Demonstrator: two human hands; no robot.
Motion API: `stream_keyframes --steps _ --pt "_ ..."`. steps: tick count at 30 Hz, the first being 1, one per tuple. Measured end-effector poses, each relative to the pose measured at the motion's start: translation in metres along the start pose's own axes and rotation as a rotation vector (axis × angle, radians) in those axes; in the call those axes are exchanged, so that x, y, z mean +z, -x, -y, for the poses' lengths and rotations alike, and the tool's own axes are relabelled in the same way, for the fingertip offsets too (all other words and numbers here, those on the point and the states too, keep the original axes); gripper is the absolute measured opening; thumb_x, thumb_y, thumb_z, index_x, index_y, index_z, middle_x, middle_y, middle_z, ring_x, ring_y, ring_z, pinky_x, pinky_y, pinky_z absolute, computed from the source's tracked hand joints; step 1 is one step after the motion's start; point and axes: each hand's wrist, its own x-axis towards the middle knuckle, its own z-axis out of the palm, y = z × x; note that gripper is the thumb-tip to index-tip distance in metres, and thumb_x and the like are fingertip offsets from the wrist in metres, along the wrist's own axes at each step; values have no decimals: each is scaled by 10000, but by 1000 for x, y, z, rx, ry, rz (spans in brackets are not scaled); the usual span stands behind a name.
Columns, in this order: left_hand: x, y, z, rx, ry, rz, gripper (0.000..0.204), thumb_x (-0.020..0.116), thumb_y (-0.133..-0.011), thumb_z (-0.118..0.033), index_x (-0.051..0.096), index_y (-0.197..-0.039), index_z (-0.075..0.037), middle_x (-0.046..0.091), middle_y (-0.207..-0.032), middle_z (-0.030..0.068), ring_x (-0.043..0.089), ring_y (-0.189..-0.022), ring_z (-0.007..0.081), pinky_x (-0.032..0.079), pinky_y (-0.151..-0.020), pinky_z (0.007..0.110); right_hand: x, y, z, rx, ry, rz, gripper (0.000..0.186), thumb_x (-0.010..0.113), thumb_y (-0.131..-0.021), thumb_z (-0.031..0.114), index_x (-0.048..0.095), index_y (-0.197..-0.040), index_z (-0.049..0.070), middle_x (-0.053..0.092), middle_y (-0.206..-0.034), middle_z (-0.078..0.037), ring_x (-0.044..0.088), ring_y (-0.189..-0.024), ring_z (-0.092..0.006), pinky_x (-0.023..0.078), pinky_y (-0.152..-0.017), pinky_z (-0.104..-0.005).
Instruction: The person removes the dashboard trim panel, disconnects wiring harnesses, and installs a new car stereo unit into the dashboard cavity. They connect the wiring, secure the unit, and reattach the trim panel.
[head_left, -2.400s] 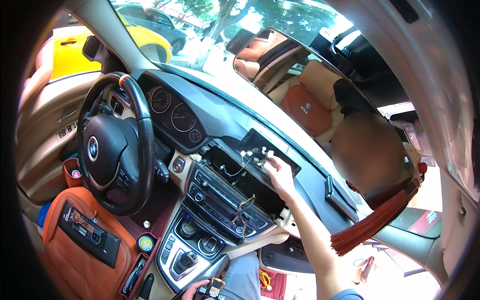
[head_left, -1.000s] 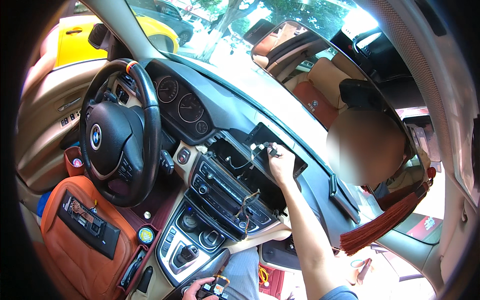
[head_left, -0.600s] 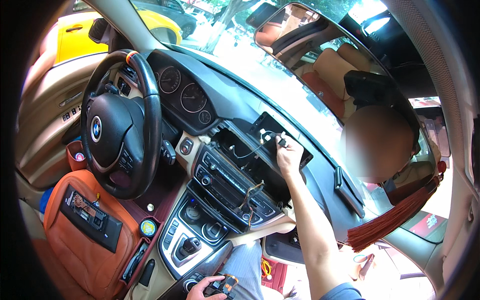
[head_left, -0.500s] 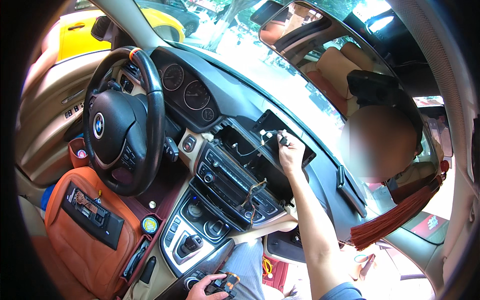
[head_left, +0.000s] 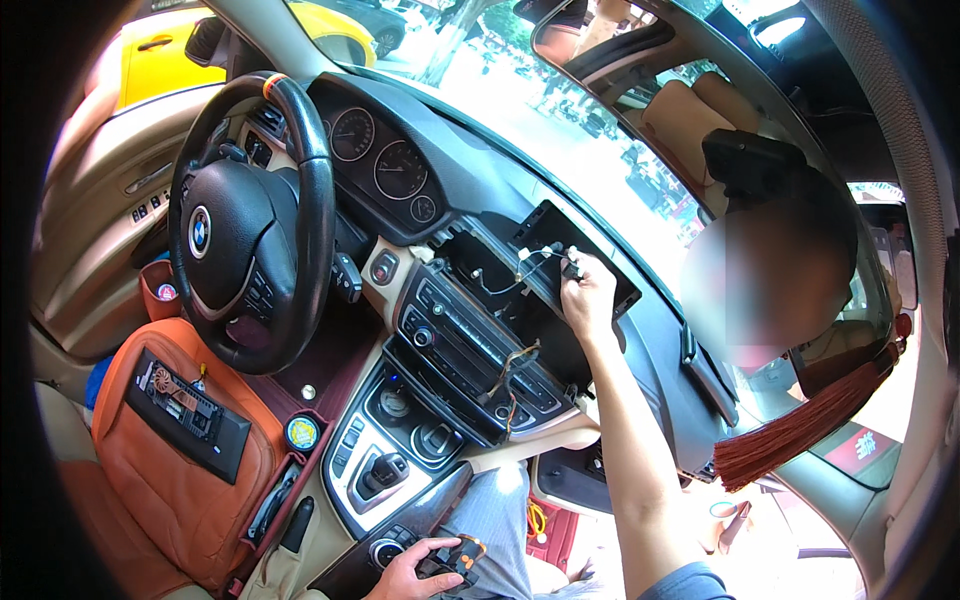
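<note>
My right hand [head_left: 590, 292] reaches over the dashboard, its fingers closed on a small black connector [head_left: 571, 268]. A thin wiring harness [head_left: 520, 275] with white plugs runs from there toward the open dash cavity [head_left: 458, 258]. Behind the hand, a flat black panel [head_left: 545, 222] sits on the dash top. Low down, my left hand [head_left: 412, 575] grips a black plastic module [head_left: 465, 562] with orange parts, above my grey trouser leg. Below the cavity is the radio and climate panel [head_left: 470, 335], with loose wires [head_left: 515, 362] hanging across its right end.
A removed black unit with a small fan [head_left: 190, 410] lies on the orange driver's seat [head_left: 130, 490]. The steering wheel [head_left: 318, 240] stands at left, the gear lever [head_left: 385, 472] on the centre console. A red tassel [head_left: 800, 430] hangs at right from the mirror.
The view has shifted slightly. My right hand stays on the connector, and the harness has changed shape a little. My left hand still holds the black module, which is now tilted differently.
</note>
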Motion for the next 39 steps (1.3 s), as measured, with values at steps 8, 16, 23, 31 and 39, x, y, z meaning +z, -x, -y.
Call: stream_keyframes --steps 8,16,23,31,39 --pt "-4 -4 9 -18 -167 -27 570 850 -853 -238 636 -1341 -34 652 -1309 107 588 -1236 191 411 -1093 328 1 0 -11 176 -19 19 234 584 -896 29 726 -1081 6 718 -920 -266 731 -891 -408 561 -829 -423" --pt "-2 0 18 31 -256 -36 656 857 -852 -324 602 -1392 -51 668 -1313 104 626 -1180 168 454 -1051 304 -3 -5 -7 238 -197 114 263 709 -911 59 688 -1163 -14 754 -986 -162 721 -881 -243 547 -843 -331" --pt "-1 -4 11 -27 -260 1 665 861 -845 -293 591 -1403 -53 658 -1323 123 640 -1172 192 457 -1057 314 -22 29 13 281 -15 11 593 733 -894 118 516 -1420 -49 677 -1277 -237 669 -1205 -306 529 -995 -371" --pt "-1 -1 25 147 -161 -182 693 825 -862 -146 509 -1464 -13 599 -1368 127 589 -1231 192 447 -1077 327 -111 258 130 276 -466 483 385 633 -936 -40 590 -1318 -22 724 -1161 -132 685 -1001 -172 553 -875 -343" --pt "38 2 31 295 -734 -65 916 859 -822 -159 345 -1560 12 591 -1368 242 633 -1211 359 494 -1048 387 -172 351 187 1182 -1215 822 620 636 -1044 285 398 -1510 -47 573 -1374 -126 532 -1275 -152 453 -1058 -310"
